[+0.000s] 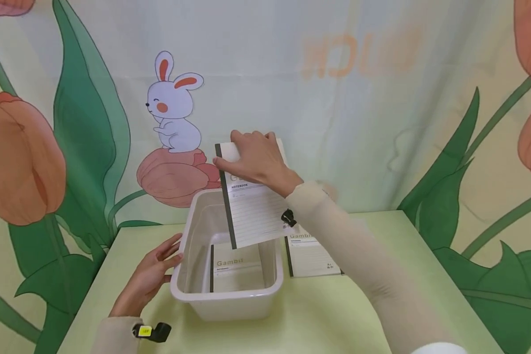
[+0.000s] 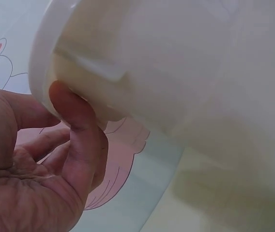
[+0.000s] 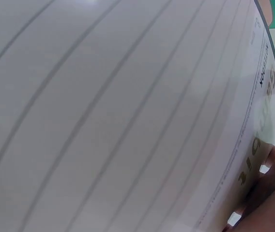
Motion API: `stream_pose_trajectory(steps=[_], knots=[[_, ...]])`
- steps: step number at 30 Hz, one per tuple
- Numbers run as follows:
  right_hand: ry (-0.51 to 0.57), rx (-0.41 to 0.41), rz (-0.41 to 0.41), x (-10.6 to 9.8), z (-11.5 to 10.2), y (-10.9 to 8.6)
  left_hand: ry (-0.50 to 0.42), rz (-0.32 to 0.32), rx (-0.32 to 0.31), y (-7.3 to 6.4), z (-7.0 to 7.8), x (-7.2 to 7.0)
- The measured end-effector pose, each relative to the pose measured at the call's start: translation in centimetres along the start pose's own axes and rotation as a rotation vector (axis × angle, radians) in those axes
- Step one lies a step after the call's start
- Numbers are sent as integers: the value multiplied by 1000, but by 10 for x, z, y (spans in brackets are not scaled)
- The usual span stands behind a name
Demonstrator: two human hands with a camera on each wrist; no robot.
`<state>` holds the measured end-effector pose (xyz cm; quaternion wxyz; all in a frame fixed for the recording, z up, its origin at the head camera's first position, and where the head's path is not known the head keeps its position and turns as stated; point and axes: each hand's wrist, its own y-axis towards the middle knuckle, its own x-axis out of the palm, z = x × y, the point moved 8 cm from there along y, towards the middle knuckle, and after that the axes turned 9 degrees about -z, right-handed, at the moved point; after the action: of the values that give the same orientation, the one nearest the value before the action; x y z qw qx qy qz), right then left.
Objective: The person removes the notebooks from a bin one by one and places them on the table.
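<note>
My right hand [image 1: 258, 160] grips a cream notebook [image 1: 254, 216] by its upper part. It has a dark spine strip and ruled lines, and it hangs tilted above a pale plastic basin [image 1: 230, 296]. Up close in the right wrist view, the ruled cover of that notebook [image 3: 113, 106] fills most of the frame. Inside the basin lies another notebook [image 1: 236, 270] marked "Gambit". My left hand [image 1: 152, 270] holds the basin's left rim. The left wrist view shows the thumb and curled fingers of the left hand [image 2: 45, 154] at the rim [image 2: 43, 63].
Right of the basin, a notebook [image 1: 314, 255] lies on the light green table [image 1: 358, 314], partly hidden by the right forearm. Behind the table hangs a curtain [image 1: 265, 88] printed with tulips and a rabbit. Each sleeve carries a small black wrist device [image 1: 152, 332].
</note>
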<state>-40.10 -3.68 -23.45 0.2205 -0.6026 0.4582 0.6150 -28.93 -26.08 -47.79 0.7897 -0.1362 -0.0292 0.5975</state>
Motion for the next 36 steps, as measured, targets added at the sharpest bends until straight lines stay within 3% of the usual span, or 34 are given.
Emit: stream_pose_trajectory(steps=[7,13,17,23,30,36], knots=[[-27,28,55,-19,46,-49,-25,10,12,-1,1,0],[5,97,37,-4,99,-97,-15,26,31,0,3,0],[-8,122,-16,25,129,-126,-6,45,19,-4,3,1],[1,158,-134,84,155,-163,-31,75,-14,-11,-1,6],[-14,213,-275,158,161,-188,-56,84,7,5,3,10],[-14,281,-337,201,161,-203,-19,58,22,16,5,7]])
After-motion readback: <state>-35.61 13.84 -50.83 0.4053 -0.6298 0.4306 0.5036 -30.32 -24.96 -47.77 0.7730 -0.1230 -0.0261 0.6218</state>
